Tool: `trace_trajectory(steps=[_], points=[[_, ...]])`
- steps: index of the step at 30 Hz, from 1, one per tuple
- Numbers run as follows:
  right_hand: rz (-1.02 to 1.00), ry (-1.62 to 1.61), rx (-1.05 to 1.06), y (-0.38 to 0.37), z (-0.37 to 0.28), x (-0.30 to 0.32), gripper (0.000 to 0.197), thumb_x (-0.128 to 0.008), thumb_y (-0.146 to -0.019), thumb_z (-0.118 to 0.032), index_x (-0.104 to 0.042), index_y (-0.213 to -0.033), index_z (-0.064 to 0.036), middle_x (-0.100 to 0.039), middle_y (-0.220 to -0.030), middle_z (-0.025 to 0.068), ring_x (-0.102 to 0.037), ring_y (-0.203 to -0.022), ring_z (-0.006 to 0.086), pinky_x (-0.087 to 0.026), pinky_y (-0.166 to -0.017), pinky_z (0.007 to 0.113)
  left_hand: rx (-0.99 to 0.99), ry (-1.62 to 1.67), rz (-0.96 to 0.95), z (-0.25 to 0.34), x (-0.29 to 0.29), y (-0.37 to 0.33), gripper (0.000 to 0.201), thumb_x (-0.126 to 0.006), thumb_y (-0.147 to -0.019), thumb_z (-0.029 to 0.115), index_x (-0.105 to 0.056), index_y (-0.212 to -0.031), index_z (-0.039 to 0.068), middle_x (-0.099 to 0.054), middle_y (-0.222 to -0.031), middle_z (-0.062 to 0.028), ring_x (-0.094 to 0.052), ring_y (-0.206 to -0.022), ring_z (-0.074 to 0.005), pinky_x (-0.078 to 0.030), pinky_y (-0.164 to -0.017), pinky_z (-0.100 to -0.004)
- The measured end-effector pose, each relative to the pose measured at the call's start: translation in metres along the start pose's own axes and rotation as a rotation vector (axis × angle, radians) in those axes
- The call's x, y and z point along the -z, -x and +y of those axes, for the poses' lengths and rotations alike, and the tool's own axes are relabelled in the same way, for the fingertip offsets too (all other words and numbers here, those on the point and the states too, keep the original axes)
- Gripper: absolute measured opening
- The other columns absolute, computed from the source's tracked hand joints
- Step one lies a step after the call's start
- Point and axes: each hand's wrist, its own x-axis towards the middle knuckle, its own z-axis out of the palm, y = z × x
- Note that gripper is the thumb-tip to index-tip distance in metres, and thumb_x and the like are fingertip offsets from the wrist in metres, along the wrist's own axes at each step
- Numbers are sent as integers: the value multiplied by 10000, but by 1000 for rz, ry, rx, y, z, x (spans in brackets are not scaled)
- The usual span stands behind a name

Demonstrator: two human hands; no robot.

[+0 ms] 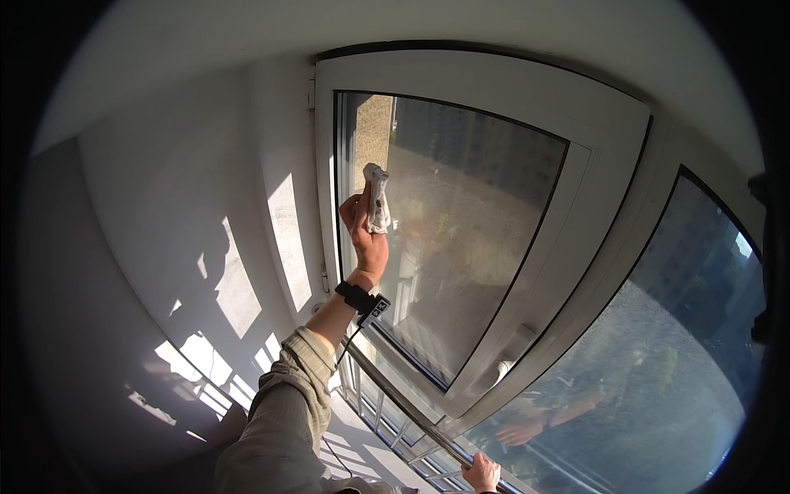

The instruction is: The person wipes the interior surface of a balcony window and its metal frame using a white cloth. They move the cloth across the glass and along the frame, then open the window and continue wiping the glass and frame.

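Note:
My left hand (369,240) reaches up to the window and is closed around a crumpled whitish cloth (378,202), which lies against or very close to the glass. Behind it is the window pane (469,239), hazy with streaks and smudges, near its left edge. The pane sits in a white window sash (485,82). At the bottom right, my right hand (481,473) is wrapped round a metal rail (403,399) that runs along the window. Its fingertips are partly hidden by the rail.
A white window handle (500,372) sticks out from the sash's lower right. Beside it, a second pane (634,362) mirrors an arm. A white wall (164,206) with sunlit patches stands on the left. My left wrist wears a black strap with a small box (374,310) and a cable.

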Motion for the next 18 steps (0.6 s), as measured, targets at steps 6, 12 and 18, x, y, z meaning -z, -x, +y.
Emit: trace_trajectory(steps=[6,12,18], points=[[-36,7,-32,1,-12,17,333,-741,-707,-377,-566,-834,-123,-677,-791,87,-668,-773,328,-476,-697,478,198,-240,-42,-115,43,-24,434,-540,-956,50,-526,-1383,127,-447,-1168,-112,-469,-1089,-247,-403,-959,-355],[-56,-15,-41,1,-16,22,339,-753,-708,-364,-570,-835,-109,-679,-818,90,-670,-793,311,-488,-698,455,245,290,-168,18,19,42,480,-551,-923,-19,-522,-1391,82,-451,-1173,-97,-493,-1067,-237,-434,-947,-329],[-34,-7,-26,1,-14,18,330,-754,-696,-364,-571,-804,-112,-674,-772,95,-671,-770,306,-497,-672,451,139,348,-589,166,12,99,561,-662,-796,-98,-590,-1327,69,-463,-1196,-105,-482,-1149,-250,-431,-970,-319]])
